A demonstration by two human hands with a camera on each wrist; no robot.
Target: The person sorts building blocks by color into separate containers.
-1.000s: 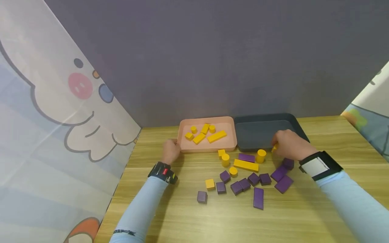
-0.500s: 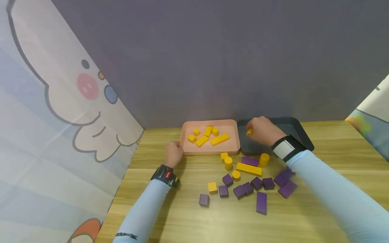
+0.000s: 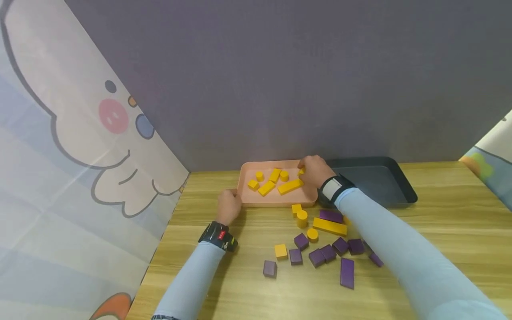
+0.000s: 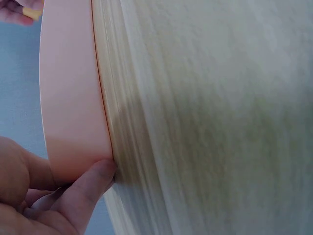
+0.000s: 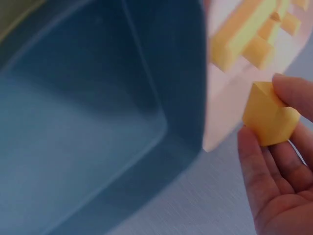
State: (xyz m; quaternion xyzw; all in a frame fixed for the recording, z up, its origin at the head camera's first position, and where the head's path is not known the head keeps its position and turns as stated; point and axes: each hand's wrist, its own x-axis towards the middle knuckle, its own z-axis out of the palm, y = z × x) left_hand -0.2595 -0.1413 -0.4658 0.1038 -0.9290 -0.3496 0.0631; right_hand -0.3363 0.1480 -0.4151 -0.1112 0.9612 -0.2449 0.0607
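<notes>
My right hand (image 3: 316,171) pinches a yellow block (image 5: 269,115) between thumb and fingers, over the right end of the pink tray (image 3: 276,204). In the right wrist view the block is held apart from the tray floor. My left hand (image 3: 229,206) grips the tray's left front corner, with fingertips (image 4: 103,171) low against its wall in the left wrist view. Several yellow pieces, among them a long bar (image 3: 290,186), a cube (image 3: 253,185) and a cylinder (image 3: 259,176), lie in the tray.
A dark tray (image 3: 412,195) stands right of the pink one, partly behind my right wrist. In front lie yellow pieces such as a bar (image 3: 330,226) and a cylinder (image 3: 302,218), plus several purple blocks (image 3: 347,273). My right sleeve covers some. A grey wall (image 3: 256,80) rises behind.
My right hand has carried the yellow block leftward from the dark tray's front edge, across that tray, to above the pink tray. The left hand has stayed at the pink tray's corner.
</notes>
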